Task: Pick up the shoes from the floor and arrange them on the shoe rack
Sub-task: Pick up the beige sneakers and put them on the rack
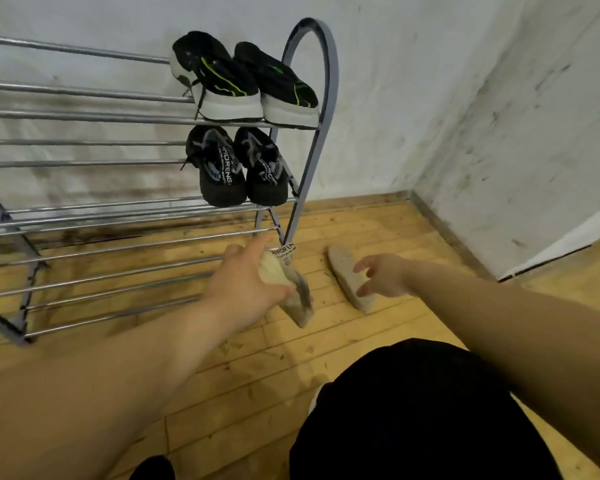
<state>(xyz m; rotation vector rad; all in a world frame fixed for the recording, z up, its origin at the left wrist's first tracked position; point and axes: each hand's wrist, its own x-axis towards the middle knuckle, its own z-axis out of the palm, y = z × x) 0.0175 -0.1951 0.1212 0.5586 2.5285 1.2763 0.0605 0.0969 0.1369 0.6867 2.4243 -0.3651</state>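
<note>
Left hand (pixel 246 282) grips one beige shoe (pixel 297 299); right hand (pixel 385 276) is spread open over the other.
The gripped shoe sits just beside the right foot of the shoe rack (pixel 118 116), its white tab reading roughly "AFFORE". To the right, the empty right hand hovers at the second beige shoe (pixel 342 266), sole-up on the floor (pixel 413 237). Farther off, a black pair (pixel 236 168) on the middle shelf shows "ORENG".

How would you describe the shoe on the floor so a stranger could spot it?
Find the grey shoe rack against the white wall. Right of its arched end, a beige shoe lies on the wooden floor. Unlike the matching shoe in the left hand, nothing holds it; the racked pairs are black.
</note>
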